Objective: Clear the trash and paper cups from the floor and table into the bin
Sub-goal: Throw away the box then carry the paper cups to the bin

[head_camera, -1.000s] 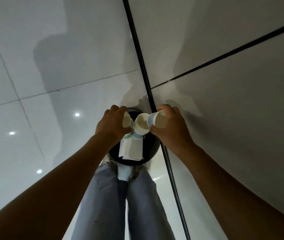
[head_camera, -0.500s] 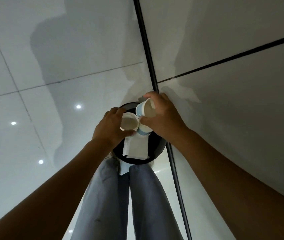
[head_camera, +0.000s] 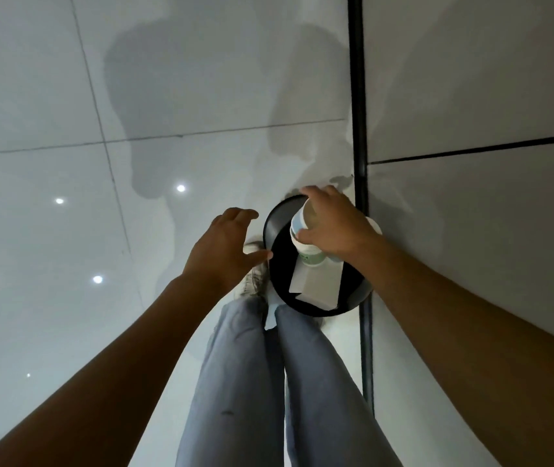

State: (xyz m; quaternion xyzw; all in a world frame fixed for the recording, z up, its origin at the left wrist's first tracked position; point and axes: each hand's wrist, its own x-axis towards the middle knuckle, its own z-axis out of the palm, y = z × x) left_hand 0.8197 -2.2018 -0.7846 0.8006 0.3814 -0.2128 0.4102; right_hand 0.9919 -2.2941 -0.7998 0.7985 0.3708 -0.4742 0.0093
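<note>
**Stacked cups held over the bin**

Gripped in the right hand (head_camera: 331, 227): nested paper cups (head_camera: 304, 239), fingers curled round the upper wall, thumb on the near side. Poised directly above the mouth of the black bin (head_camera: 273, 227), white paper (head_camera: 316, 286) already lying inside. Hung just left of the bin rim: the left hand (head_camera: 226, 249), fingers spread and loose, holding nothing, apart from the cups. Judged light, thin-walled and easily crushed; best held around the stiffer rim, not squeezed mid-wall. Glimpsed below the arms: grey trousers (head_camera: 238, 382), a shoe (head_camera: 253, 281), pale floor tiles (head_camera: 66, 230).
</note>
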